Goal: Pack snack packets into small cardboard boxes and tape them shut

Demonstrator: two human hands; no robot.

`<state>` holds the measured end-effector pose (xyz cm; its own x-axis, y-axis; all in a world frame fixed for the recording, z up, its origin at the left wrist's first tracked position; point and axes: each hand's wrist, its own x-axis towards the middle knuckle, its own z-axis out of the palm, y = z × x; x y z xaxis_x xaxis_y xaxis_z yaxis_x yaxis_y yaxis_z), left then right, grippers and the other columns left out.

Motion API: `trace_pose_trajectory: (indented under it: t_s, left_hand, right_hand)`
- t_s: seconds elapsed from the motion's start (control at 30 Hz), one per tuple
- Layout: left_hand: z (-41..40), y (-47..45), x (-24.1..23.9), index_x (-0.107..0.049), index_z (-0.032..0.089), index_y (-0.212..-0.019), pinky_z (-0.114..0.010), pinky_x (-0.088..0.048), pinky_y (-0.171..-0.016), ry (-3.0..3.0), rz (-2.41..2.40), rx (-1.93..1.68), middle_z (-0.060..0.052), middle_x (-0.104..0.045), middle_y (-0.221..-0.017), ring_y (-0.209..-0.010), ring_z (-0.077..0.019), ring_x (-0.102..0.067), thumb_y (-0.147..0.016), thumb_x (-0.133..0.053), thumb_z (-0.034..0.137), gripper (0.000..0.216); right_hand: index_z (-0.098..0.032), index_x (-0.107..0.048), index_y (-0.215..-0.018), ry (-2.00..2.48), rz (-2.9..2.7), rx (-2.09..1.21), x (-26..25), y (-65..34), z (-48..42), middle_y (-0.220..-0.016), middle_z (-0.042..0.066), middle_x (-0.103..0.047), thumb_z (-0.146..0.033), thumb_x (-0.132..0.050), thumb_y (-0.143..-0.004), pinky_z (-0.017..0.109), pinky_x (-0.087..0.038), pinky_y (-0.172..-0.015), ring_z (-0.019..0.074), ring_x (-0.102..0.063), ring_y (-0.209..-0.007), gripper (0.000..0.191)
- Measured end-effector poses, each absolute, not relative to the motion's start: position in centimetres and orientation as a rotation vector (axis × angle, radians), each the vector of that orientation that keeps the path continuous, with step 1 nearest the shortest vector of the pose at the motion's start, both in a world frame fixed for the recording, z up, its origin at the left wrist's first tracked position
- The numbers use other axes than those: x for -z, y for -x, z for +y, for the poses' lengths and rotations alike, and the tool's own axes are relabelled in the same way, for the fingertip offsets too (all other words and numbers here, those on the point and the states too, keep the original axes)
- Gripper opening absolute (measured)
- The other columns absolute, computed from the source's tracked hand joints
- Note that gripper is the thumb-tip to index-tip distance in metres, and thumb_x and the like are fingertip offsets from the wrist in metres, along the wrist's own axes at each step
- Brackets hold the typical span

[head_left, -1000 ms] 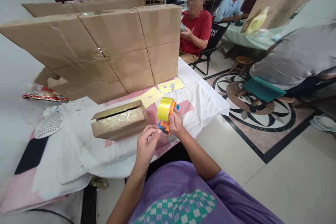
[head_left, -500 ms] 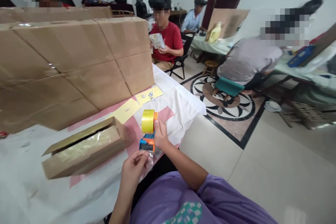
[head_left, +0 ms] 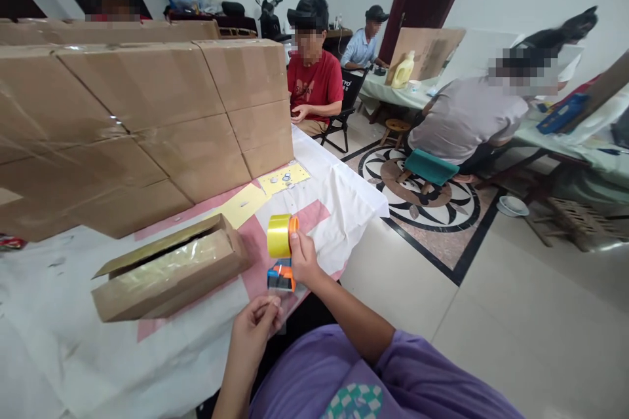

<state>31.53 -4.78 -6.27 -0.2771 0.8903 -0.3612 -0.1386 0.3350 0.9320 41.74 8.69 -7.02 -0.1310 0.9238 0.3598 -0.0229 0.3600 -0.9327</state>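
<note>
My right hand (head_left: pixel 303 258) grips an orange tape dispenser (head_left: pixel 282 276) that carries a yellow roll of tape (head_left: pixel 278 236). It is held upright over the front edge of the table. My left hand (head_left: pixel 255 327) is just below it, fingers pinched on the clear free end of the tape (head_left: pixel 275 299) drawn from the dispenser. To the left, a small brown cardboard box (head_left: pixel 170 270) lies on the white table cover (head_left: pixel 339 200), one flap raised and its top shiny with tape.
A wall of stacked cardboard boxes (head_left: pixel 147 118) stands behind the small box. Yellow sheets (head_left: pixel 265 191) with small parts lie near it. Several people sit at other tables to the right; a green stool (head_left: pixel 430 166) stands on the patterned floor.
The camera swung right and down. My left hand moved down away from the dispenser, drawing a short length of clear tape out. My right hand kept hold of the dispenser.
</note>
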Motion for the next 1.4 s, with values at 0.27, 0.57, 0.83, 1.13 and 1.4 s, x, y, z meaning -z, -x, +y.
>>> trace_pose_trajectory:
  t_s: [0.27, 0.57, 0.83, 1.13, 1.4]
  left_hand:
    - [-5.2, -32.3, 8.0, -0.070, 0.016, -0.069, -0.025, -0.044, -0.052, -0.763, 1.508, -1.147, -0.003, -0.067, -0.059, -0.050, -0.0134, -0.055, -0.059, -0.079, 0.070, 0.055]
    - [-5.0, -33.6, 8.8, -0.069, 0.018, -0.062, -0.026, -0.045, -0.051, -0.897, 1.587, -1.251, -0.003, -0.064, -0.055, -0.049, -0.0154, -0.054, -0.067, -0.072, 0.075, 0.057]
    - [-5.7, -33.6, 10.1, -0.069, 0.021, -0.055, -0.029, -0.051, -0.056, -1.013, 1.662, -1.258, -0.006, -0.066, -0.055, -0.056, -0.0204, -0.061, -0.068, -0.068, 0.078, 0.059]
    - [-6.6, -34.3, 10.8, -0.070, 0.022, -0.056, -0.030, -0.052, -0.057, -0.973, 1.670, -1.335, -0.005, -0.066, -0.055, -0.055, -0.0203, -0.060, -0.061, -0.074, 0.076, 0.055]
    - [-7.1, -34.7, 9.5, -0.067, 0.020, -0.057, -0.027, -0.043, -0.052, -1.024, 1.647, -1.151, -0.004, -0.063, -0.052, -0.051, -0.0165, -0.052, -0.065, -0.073, 0.073, 0.054]
  right_hand:
    - [-0.022, -0.044, -0.072, 0.910, -1.272, -1.151, 7.2, -42.8, 8.2, -0.064, -0.004, -0.043, -0.056, -0.041, -0.102, 0.027, -0.031, -0.055, 0.0121, -0.039, -0.058, 0.046]
    - [-0.021, -0.056, -0.072, 0.944, -0.900, -1.386, 6.0, -43.2, 7.5, -0.064, -0.002, -0.054, -0.071, -0.059, -0.085, 0.027, -0.045, -0.057, 0.0143, -0.049, -0.059, 0.052]
    - [-0.022, -0.062, -0.074, 1.002, -0.697, -1.450, 7.6, -43.2, 6.2, -0.060, -0.001, -0.059, -0.077, -0.065, -0.075, 0.028, -0.046, -0.051, 0.0180, -0.057, -0.058, 0.056]
    - [-0.022, -0.065, -0.085, 1.055, -0.587, -1.487, 8.5, -43.5, 5.0, -0.073, 0.001, -0.068, -0.076, -0.070, -0.070, 0.031, -0.049, -0.054, 0.0196, -0.062, -0.062, 0.056]
    - [-0.021, -0.067, -0.083, 1.055, -0.512, -1.422, 8.0, -44.8, 4.2, -0.077, 0.002, -0.070, -0.067, -0.075, -0.069, 0.031, -0.052, -0.059, 0.0213, -0.065, -0.070, 0.048]
